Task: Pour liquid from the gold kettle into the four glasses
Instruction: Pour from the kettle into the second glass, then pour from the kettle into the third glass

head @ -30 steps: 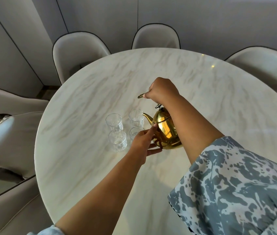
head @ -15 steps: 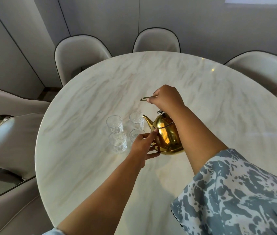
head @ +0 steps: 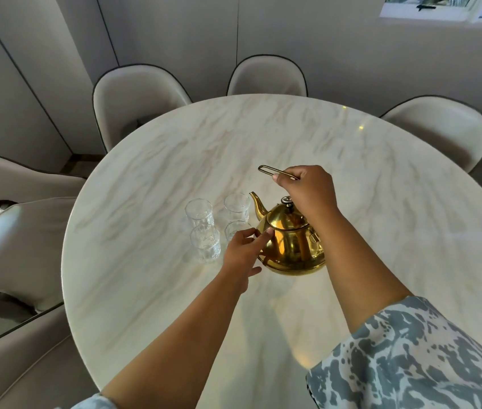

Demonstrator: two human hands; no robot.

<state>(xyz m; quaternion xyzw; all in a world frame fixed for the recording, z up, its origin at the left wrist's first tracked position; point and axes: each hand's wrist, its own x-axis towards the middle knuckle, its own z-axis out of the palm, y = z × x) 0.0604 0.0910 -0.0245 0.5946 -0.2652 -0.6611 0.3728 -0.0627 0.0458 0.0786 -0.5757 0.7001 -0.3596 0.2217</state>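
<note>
The gold kettle (head: 290,246) stands on the round marble table (head: 381,202), its spout pointing up and left toward the glasses. My right hand (head: 307,190) is closed around the kettle's raised wire handle (head: 266,170) above the lid. My left hand (head: 245,252) rests with its fingertips against the kettle's left side, fingers apart. Just left of the kettle stand clear glasses in a tight cluster: one at the back left (head: 199,213), one at the back right (head: 237,205), one at the front left (head: 205,246), and one at the front right (head: 235,230) partly hidden by my left hand.
Pale upholstered chairs ring the table: one at the back left (head: 136,98), one at the back middle (head: 266,78), one at the right (head: 440,134), and others along the left side (head: 12,231). A grey panelled wall stands behind them.
The kettle looks more upright and sits lower, toward me, with its spout further from the glasses. My right hand has moved right along the handle. My left hand stays against the kettle's side.
</note>
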